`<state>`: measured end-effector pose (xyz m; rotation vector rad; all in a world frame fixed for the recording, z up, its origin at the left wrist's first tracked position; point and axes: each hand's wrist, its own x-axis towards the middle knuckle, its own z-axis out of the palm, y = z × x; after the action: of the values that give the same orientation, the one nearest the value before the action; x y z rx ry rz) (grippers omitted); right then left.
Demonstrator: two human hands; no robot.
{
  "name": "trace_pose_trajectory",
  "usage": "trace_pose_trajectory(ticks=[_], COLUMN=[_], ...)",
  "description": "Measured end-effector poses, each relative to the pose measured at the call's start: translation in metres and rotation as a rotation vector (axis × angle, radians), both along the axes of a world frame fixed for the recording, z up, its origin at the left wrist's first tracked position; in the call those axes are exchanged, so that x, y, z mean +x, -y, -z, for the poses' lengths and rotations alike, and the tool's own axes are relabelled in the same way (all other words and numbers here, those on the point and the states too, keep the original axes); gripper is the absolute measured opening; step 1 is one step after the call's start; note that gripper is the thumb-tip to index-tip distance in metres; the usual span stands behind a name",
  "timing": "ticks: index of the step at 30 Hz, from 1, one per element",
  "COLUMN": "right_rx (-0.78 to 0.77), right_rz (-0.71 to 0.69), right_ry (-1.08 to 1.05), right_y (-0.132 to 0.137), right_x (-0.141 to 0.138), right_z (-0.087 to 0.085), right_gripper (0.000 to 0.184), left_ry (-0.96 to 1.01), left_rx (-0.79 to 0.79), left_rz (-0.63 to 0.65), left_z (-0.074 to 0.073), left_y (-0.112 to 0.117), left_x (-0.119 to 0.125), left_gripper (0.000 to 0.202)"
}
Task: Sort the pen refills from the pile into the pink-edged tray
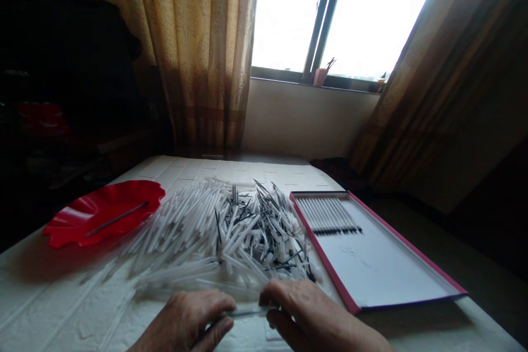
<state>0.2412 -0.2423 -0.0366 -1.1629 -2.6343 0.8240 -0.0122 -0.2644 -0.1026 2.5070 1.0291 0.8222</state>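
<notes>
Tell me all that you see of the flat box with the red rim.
A shallow rectangular box, seemingly cardboard, with a low red rim and a white floor. It lies flat on the white table, right of the pile of tubes, turned at an angle. At its far end a neat row of thin sticks with dark tips lies side by side; the rest of the floor is bare.
</notes>
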Motion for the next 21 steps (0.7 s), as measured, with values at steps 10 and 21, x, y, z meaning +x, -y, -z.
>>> trace_pose_trajectory(ticks=[10, 21], right_rx=[-0.086, 0.009], right_rz=[0.05, -0.012], right_ry=[-0.131, 0.025], right_y=[0.001, -0.004], right_x=[0.0, -0.012], right_z=[0.004, 0.022], right_gripper=[0.031, 0.026], left_ry=[0.018, -0.061], left_rx=[-0.048, -0.008], left_rz=[0.02, -0.013], left_z=[-0.007, -0.014], left_y=[0.002, 0.008], left_x=[0.003, 0.007], left_gripper=[0.018, 0.019])
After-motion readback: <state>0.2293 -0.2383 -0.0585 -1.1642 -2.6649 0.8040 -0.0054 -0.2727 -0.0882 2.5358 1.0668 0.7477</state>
